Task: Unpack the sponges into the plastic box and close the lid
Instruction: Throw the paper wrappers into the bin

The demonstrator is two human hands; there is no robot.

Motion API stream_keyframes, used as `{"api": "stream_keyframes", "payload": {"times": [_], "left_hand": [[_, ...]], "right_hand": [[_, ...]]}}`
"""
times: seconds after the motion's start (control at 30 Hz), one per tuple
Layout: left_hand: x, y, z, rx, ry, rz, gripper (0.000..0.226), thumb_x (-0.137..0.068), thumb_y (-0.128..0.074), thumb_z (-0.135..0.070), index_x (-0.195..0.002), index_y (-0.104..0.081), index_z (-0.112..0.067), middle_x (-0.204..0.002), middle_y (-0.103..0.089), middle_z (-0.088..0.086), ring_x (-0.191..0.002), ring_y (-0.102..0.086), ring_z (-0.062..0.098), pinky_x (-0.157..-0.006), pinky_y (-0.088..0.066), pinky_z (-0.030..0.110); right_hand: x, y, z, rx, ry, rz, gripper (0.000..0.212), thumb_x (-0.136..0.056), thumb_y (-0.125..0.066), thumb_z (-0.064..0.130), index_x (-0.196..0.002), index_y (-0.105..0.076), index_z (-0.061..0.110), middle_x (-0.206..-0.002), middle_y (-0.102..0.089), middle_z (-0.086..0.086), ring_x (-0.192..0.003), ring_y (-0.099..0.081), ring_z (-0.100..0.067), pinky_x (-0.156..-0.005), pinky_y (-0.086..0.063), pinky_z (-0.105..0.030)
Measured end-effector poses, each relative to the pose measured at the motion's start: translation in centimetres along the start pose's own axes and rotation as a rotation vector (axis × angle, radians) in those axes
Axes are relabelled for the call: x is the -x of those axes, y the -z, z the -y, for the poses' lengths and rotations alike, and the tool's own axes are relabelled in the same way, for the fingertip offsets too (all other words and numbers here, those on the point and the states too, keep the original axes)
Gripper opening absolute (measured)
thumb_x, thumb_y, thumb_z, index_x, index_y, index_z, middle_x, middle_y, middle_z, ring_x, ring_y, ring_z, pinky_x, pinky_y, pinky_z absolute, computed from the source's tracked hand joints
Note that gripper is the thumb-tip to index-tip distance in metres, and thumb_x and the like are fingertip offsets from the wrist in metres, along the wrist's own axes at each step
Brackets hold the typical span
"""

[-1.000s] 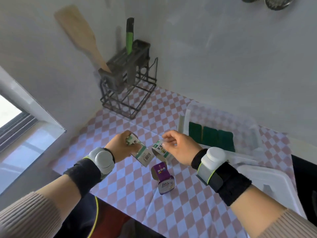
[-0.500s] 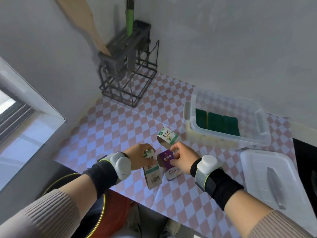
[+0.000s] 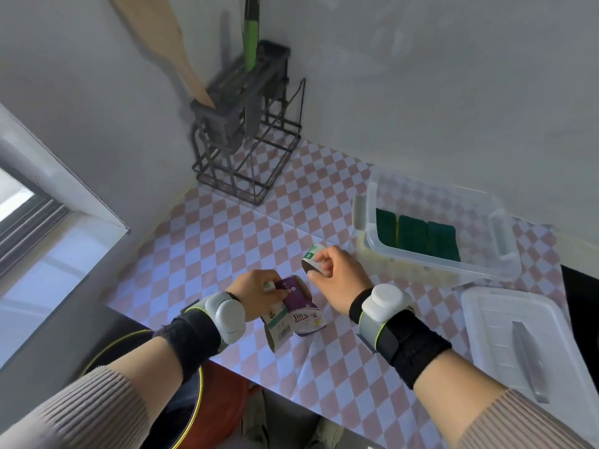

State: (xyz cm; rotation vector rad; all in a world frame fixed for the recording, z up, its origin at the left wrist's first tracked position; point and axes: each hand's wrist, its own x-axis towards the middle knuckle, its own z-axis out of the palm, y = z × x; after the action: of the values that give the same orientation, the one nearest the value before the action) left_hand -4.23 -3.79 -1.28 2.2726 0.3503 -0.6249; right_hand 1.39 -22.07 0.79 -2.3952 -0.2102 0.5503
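While the left hand grips two cardboard sleeves together, a white-and-green sleeve and a purple sleeve, its fingers are curled round their upper ends and the sleeves' lower ends reach the near part of the checked tablecloth. Just to the right and slightly farther, the right hand pinches a third, green-and-white sleeve between thumb and curled fingers; the two hands are close but apart. Each wrist carries a white-and-grey band with a black cuff. Far right on the cloth stands the clear plastic box, open, with three green sponges side by side inside it. Its white lid lies flat on the cloth to the near right of the box, handle upward, touching neither hand. At the far corner against the wall stands a dark wire rack holding a wooden spatula and a green-handled utensil. A window frame lies at the left.
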Motion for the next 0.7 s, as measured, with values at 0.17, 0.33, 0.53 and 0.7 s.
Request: {"api": "stream_keyframes", "payload": {"times": [0.17, 0.33, 0.53, 0.7], "left_hand": [[1.0, 1.9, 1.9, 0.061, 0.038, -0.056, 0.013, -0.092, -0.058, -0.037, -0.092, -0.063, -0.026, -0.089, -0.067, 0.0, -0.077, -0.061, 0.019, -0.06, -0.048, 0.026], [1.7, 3.4, 3.8, 0.149, 0.097, -0.146, 0.023, -0.093, -0.058, -0.042, -0.091, -0.066, -0.02, -0.082, -0.068, -0.001, -0.067, -0.061, 0.011, -0.054, -0.045, 0.021], [3.8, 4.9, 6.8, 0.263, 0.171, -0.25, 0.022, -0.092, -0.059, -0.041, -0.091, -0.067, -0.02, -0.078, -0.068, -0.004, -0.066, -0.062, 0.009, -0.054, -0.043, 0.021], [7.4, 6.7, 9.8, 0.244, 0.245, -0.384, 0.027, -0.092, -0.058, -0.045, -0.08, -0.066, -0.022, -0.07, -0.063, -0.005, -0.064, -0.059, 0.013, -0.054, -0.041, 0.024]], "right_hand": [[-2.3, 0.1, 0.3, 0.129, -0.007, -0.041, 0.05, -0.088, -0.066, 0.031, -0.133, -0.051, 0.015, -0.133, -0.049, -0.01, -0.123, -0.045, -0.03, -0.107, -0.038, -0.041], [-3.7, -0.6, -0.3, 0.205, -0.182, -0.026, 0.032, -0.089, -0.059, 0.035, -0.115, -0.064, 0.016, -0.123, -0.065, -0.01, -0.11, -0.061, -0.031, -0.093, -0.05, -0.038], [-3.2, -2.3, 2.3, 0.184, -0.034, 0.057, 0.015, -0.091, -0.061, 0.027, -0.09, -0.068, 0.013, -0.102, -0.071, -0.003, -0.087, -0.061, -0.02, -0.07, -0.042, -0.025], [-2.2, -5.1, 7.4, 0.141, 0.162, 0.091, 0.018, -0.09, -0.065, 0.031, -0.09, -0.069, 0.013, -0.102, -0.062, -0.003, -0.09, -0.061, -0.022, -0.078, -0.045, -0.026]]}}
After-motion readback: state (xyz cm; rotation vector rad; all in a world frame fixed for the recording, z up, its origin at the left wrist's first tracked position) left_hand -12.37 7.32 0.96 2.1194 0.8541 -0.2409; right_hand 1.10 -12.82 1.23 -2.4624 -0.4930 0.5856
